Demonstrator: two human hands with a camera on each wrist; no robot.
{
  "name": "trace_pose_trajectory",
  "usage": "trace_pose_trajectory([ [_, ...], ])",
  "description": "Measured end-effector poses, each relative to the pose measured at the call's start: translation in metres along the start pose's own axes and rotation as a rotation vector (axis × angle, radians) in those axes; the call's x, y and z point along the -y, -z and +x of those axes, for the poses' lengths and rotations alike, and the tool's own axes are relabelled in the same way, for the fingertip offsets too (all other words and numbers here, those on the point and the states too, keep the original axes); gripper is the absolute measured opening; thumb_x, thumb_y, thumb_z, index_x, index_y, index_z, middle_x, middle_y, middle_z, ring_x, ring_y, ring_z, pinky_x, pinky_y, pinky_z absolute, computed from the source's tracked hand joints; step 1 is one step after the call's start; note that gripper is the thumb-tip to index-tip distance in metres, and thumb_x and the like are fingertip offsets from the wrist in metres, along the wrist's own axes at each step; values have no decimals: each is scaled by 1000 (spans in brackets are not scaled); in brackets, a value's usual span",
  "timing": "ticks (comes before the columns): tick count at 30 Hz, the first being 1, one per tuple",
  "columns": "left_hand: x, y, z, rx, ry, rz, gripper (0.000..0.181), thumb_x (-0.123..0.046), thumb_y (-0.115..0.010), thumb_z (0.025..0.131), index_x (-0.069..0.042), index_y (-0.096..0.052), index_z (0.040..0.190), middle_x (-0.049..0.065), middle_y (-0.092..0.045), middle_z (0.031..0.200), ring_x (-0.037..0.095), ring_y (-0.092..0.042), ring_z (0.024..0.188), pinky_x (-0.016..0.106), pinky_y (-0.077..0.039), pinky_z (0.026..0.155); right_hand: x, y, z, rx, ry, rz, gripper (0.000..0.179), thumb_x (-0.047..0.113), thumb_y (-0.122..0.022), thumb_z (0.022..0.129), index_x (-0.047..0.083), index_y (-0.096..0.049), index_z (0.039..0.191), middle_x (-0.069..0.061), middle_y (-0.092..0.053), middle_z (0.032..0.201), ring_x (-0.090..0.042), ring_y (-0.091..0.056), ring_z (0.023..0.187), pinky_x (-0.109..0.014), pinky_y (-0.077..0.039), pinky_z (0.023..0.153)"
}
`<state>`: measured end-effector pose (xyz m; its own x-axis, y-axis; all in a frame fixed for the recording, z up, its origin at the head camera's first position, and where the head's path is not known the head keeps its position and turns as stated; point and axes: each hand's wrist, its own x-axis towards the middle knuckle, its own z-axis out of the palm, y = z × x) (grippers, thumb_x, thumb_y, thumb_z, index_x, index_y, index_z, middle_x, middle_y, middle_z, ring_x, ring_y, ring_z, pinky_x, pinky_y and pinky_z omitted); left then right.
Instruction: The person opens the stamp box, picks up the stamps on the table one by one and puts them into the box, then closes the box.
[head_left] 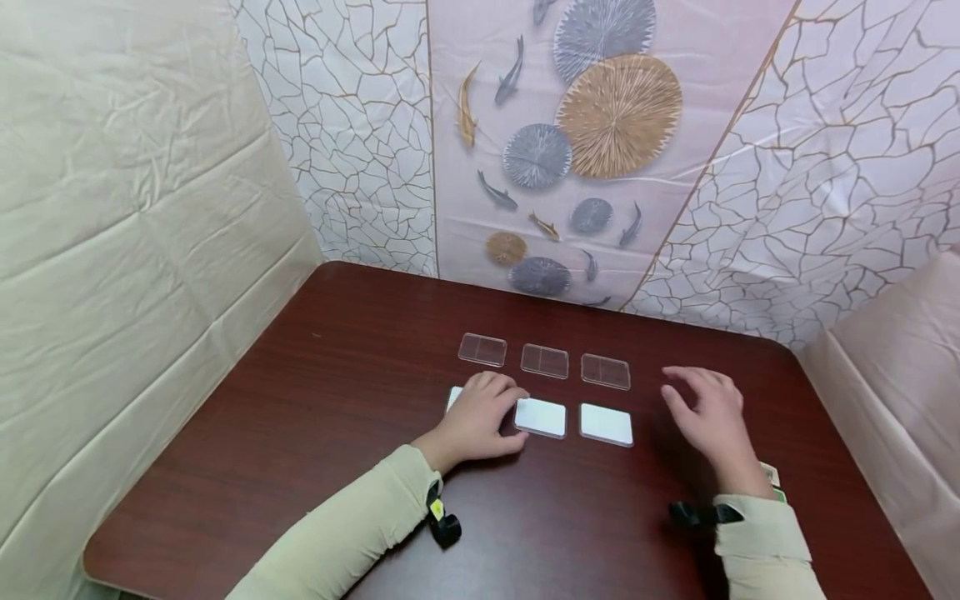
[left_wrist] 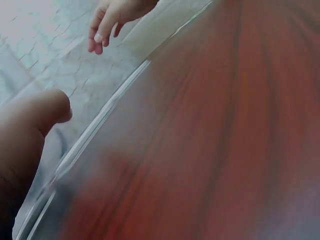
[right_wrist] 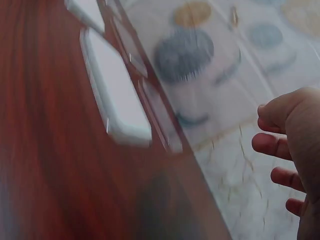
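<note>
My left hand (head_left: 480,417) hovers over or rests by the left end of the front row, its fingers loosely bent. It partly covers a white-filled flat case (head_left: 453,397), and its fingertips are by the middle white case (head_left: 541,417); whether they touch is unclear. Another white case (head_left: 606,425) lies to the right, also seen as a thick white block (right_wrist: 115,90) in the right wrist view. My right hand (head_left: 708,421) is above the table to the right of that case, fingers apart and loosely bent, holding nothing. In the left wrist view only the left thumb (left_wrist: 52,107) shows nearby.
Three clear flat cases (head_left: 482,350), (head_left: 545,361), (head_left: 605,372) lie in a row behind the white ones. Under the right wrist a small item with a green edge (head_left: 780,495) peeks out. Patterned cloth (head_left: 360,125) hangs behind the dark wooden table (head_left: 337,350).
</note>
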<state>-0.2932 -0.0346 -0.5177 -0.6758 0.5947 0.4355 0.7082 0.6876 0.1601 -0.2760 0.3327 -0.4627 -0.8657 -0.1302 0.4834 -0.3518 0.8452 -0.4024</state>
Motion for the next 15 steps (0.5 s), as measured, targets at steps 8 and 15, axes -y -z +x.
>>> trace_pose_trajectory([
  [8, -39, -21, 18, 46, -68, 109, 61, -56, -63, 84, -18, -61, 132, -1, -57, 125, 18, -49, 117, 39, -36, 108, -48, 29, -53, 45, -154, -114, 29, 17, -59, 100, 1, -63, 124, -34, -57, 128, -58, -35, 120, -77, -17, 97],
  [15, -57, -33, 41, 90, -39, 117, 61, -56, -61, 88, -20, -58, 137, -4, -54, 131, 16, -45, 124, 38, -33, 112, -75, 36, -78, 76, -206, -129, 28, 17, -61, 99, -1, -64, 121, -33, -55, 127, -60, -34, 118, -75, -18, 94],
])
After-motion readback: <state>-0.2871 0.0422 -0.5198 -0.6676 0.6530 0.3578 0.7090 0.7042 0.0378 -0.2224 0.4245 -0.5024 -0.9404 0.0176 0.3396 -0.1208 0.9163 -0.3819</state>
